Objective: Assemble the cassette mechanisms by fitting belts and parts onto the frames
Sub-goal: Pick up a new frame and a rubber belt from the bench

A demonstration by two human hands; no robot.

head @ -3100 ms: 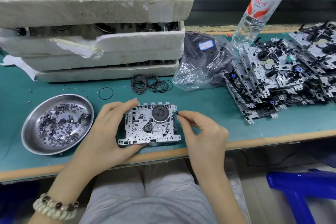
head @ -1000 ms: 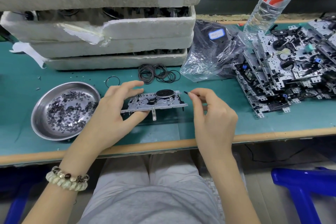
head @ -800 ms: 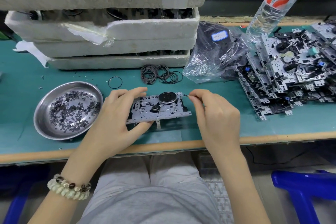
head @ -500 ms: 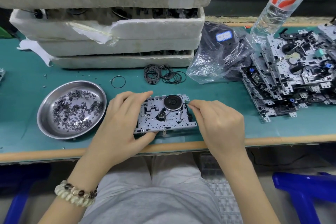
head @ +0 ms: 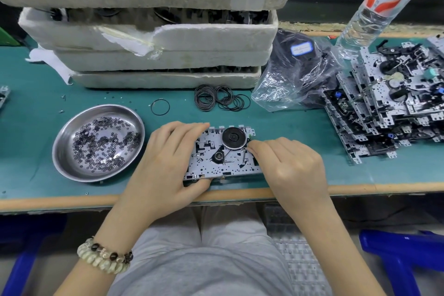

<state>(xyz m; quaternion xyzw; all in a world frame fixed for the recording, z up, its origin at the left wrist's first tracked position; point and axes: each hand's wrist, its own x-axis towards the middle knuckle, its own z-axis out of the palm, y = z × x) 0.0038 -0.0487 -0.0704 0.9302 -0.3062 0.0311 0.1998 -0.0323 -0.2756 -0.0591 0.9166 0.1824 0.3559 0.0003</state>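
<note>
Fingers point(head: 185, 130) of the left hand point(head: 168, 166) curl over the far-left edge of the metal frame point(head: 216, 170) while the thumb hooks under its near edge, so that hand grips the frame and keeps it at the front edge of the green table point(head: 36, 113). On the frame's upper face sits a black flywheel point(head: 234, 138), with a small pulley point(head: 218, 156) just below and to the left of it. The right hand point(head: 290, 170) lies over the frame's right end with its fingers curled. Its thumb and forefinger tips meet against the flywheel's right rim, but whether they pinch something there or merely press is too small to tell. Behind the frame lie a loose heap of black belts point(head: 221, 101) and one single belt point(head: 160, 107) apart to its left. A steel dish point(head: 60, 163) of tiny washers point(head: 103, 144) stands just left of the left hand. Stacked foam trays point(head: 168, 38) fill the back and a plastic bag point(head: 295, 77) lies beside them. A pile of mechanisms point(head: 389, 108) sits well to the right, by a water bottle point(head: 374, 5).
</note>
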